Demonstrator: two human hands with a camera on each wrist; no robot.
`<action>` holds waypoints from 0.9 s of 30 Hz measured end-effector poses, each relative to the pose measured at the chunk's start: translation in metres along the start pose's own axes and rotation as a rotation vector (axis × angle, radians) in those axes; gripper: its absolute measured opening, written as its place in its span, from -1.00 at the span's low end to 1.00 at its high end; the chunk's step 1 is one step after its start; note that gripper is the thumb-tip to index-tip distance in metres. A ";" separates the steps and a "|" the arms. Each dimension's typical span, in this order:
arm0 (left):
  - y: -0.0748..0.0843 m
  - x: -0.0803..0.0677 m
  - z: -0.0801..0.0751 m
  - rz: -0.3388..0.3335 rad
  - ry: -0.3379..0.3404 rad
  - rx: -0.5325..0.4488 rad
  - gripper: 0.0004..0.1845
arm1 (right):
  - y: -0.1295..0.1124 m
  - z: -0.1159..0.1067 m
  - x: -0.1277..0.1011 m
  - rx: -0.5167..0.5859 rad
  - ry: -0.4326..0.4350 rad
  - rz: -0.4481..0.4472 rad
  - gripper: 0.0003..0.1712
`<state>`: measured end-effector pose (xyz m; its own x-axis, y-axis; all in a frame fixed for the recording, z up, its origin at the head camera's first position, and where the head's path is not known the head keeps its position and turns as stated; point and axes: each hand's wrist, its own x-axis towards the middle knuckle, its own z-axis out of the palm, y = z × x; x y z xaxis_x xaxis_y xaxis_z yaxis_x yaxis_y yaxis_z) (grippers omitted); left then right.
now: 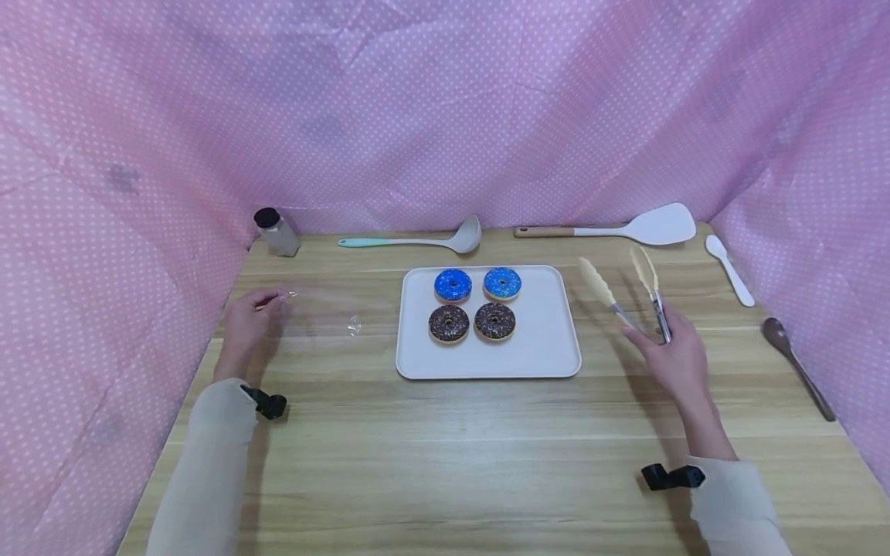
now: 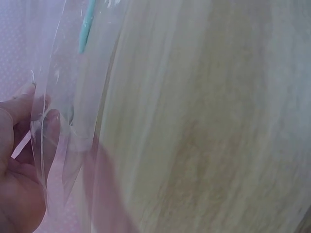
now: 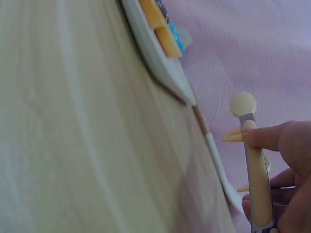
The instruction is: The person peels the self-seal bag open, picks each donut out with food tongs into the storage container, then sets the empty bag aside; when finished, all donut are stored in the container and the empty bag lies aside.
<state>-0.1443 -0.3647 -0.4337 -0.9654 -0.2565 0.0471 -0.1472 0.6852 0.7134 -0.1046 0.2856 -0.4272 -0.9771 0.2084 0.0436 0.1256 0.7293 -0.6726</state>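
Observation:
At the table's left, my left hand (image 1: 246, 324) pinches the edge of a clear plastic bag (image 1: 334, 315), which spreads out to the right. In the left wrist view the thin film of the bag (image 2: 77, 97) hangs in folds past my fingertips. My right hand (image 1: 674, 351) grips a pair of tongs (image 1: 659, 309) with cream tips, their arms spread apart with nothing between them. Left of the tongs lies a white tray (image 1: 545, 324). On it sit two blue doughnuts (image 1: 453, 286) at the back and two chocolate-brown doughnuts (image 1: 449, 324) in front.
Along the back edge stand a black-capped jar (image 1: 280, 235), a ladle (image 1: 410, 242) with a mint handle, and a white turner (image 1: 660, 225) with a wooden handle. A white spoon (image 1: 732, 272) and a dark brown spoon (image 1: 796, 367) lie at the right. Pink dotted cloth (image 1: 445, 116) surrounds the table.

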 end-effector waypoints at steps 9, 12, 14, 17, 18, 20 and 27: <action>0.004 -0.004 0.008 0.038 -0.032 -0.024 -0.71 | 0.025 0.003 0.006 0.023 0.044 0.099 -0.16; 0.003 -0.003 0.012 0.080 -0.034 0.023 -0.74 | 0.030 0.002 0.007 0.036 0.034 0.148 -0.03; 0.003 -0.001 0.015 0.107 -0.029 0.041 -0.78 | 0.032 0.002 0.007 0.042 0.029 0.172 0.06; 0.001 0.001 0.018 0.166 -0.005 0.078 -0.83 | 0.034 0.002 0.007 0.049 0.023 0.193 0.13; 0.001 0.001 0.019 0.180 0.003 0.084 -0.84 | 0.034 0.002 0.007 0.049 0.020 0.195 0.14; 0.001 0.002 0.020 0.203 0.016 0.098 -0.86 | 0.034 0.002 0.006 0.051 0.015 0.203 0.17; -0.002 0.001 0.022 0.235 0.010 0.129 -0.87 | 0.034 0.001 0.006 0.064 0.011 0.209 0.17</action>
<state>-0.1498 -0.3508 -0.4503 -0.9743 -0.0863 0.2080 0.0538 0.8079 0.5869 -0.1066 0.3110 -0.4511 -0.9290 0.3579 -0.0941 0.3137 0.6267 -0.7133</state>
